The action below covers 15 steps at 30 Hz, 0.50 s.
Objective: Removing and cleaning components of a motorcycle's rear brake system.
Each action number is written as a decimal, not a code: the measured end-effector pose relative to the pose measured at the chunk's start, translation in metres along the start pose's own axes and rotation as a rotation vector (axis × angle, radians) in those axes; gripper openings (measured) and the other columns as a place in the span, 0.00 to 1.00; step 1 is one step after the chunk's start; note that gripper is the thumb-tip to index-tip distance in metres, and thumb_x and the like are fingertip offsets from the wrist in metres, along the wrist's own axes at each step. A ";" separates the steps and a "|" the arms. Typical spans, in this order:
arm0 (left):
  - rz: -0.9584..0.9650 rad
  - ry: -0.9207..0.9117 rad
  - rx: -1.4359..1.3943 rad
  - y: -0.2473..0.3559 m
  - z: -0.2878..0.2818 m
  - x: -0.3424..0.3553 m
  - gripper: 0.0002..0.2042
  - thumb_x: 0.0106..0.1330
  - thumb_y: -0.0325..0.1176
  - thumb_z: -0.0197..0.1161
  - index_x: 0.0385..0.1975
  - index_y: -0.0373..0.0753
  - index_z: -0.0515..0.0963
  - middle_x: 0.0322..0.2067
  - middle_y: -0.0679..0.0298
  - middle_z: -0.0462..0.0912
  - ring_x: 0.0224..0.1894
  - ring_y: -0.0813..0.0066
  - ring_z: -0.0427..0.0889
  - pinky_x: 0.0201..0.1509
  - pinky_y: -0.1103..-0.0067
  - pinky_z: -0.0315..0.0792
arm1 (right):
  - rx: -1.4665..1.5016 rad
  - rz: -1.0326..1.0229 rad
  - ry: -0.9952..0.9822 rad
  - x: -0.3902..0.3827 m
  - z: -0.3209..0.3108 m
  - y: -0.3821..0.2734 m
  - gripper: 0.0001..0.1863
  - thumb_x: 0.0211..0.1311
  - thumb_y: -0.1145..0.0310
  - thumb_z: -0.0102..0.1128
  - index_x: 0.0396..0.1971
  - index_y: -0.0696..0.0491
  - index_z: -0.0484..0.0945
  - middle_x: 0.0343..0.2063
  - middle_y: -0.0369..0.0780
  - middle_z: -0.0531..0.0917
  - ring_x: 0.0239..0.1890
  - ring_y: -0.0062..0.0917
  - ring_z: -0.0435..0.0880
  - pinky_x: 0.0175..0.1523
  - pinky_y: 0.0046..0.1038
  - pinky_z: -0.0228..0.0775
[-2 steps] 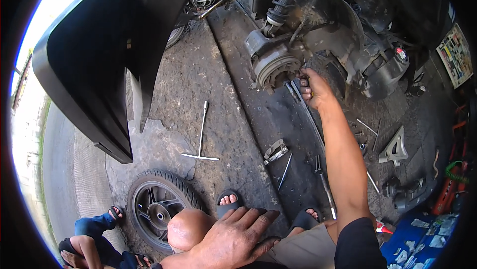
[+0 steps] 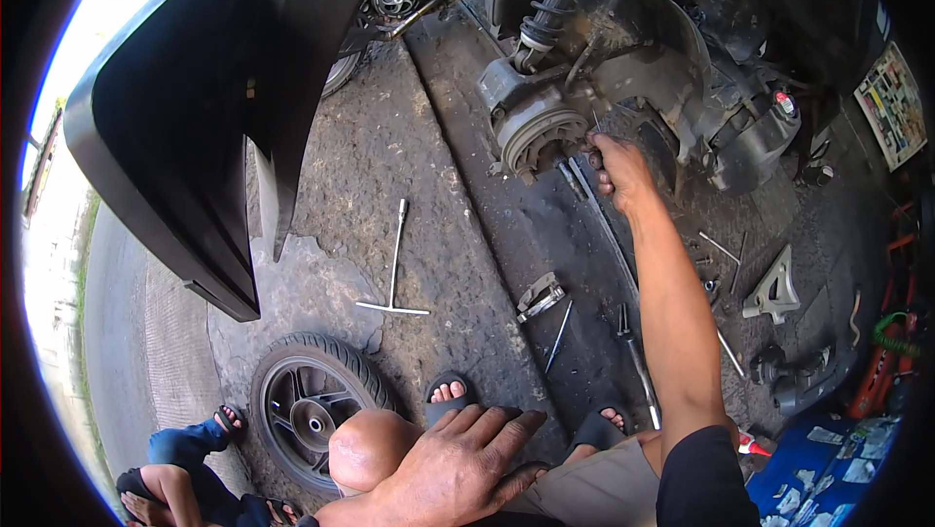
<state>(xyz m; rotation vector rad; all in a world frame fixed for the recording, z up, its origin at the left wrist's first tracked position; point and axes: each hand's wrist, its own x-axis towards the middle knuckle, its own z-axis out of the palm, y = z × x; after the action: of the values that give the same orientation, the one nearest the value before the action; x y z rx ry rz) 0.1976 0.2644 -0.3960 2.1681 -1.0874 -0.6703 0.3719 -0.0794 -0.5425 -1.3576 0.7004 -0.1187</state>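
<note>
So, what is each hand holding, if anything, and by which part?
The left hand holds nothing; the right hand curls beside the hub, any hold unclear.

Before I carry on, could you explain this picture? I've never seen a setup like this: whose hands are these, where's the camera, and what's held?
There is no robot: a person works bare-handed. The view comes from the left of two wide fisheye cameras on their head, looking down, so straight edges bend near the rim.

The right hand reaches to the round, dirty grey metal hub, below the black coil-spring shock absorber. Its fingers are curled; whether they grip anything is unclear. The left hand is spread beside the bare knee, holding nothing visible.

On the stained grey ground are a silver T-shaped wrench, a black-tyred spoked wheel and a pale triangular metal bracket.
</note>
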 end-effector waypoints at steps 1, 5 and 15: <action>0.005 0.018 0.012 0.001 0.000 0.000 0.24 0.59 0.40 0.65 0.52 0.33 0.73 0.40 0.51 0.76 0.45 0.52 0.75 0.56 0.65 0.68 | 0.008 -0.013 -0.004 0.000 0.001 0.002 0.09 0.62 0.63 0.57 0.30 0.53 0.75 0.17 0.31 0.68 0.12 0.13 0.60 0.14 0.18 0.47; 0.000 0.017 -0.005 0.003 0.000 0.000 0.24 0.59 0.40 0.65 0.52 0.32 0.73 0.40 0.51 0.77 0.46 0.51 0.75 0.56 0.65 0.68 | 0.293 -0.069 0.053 -0.001 0.003 0.018 0.08 0.61 0.65 0.54 0.33 0.54 0.76 0.19 0.30 0.69 0.14 0.13 0.62 0.16 0.18 0.49; 0.001 0.032 0.037 0.005 0.003 -0.006 0.24 0.59 0.40 0.64 0.52 0.32 0.73 0.41 0.49 0.77 0.48 0.49 0.75 0.59 0.63 0.67 | 0.004 -0.667 0.195 0.023 0.020 0.064 0.06 0.58 0.73 0.67 0.32 0.57 0.80 0.23 0.34 0.81 0.27 0.17 0.76 0.36 0.23 0.68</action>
<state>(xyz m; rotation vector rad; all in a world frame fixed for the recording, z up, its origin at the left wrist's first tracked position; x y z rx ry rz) 0.1902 0.2665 -0.3934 2.2025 -1.0921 -0.6180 0.3808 -0.0575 -0.6089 -1.5445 0.3803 -0.7905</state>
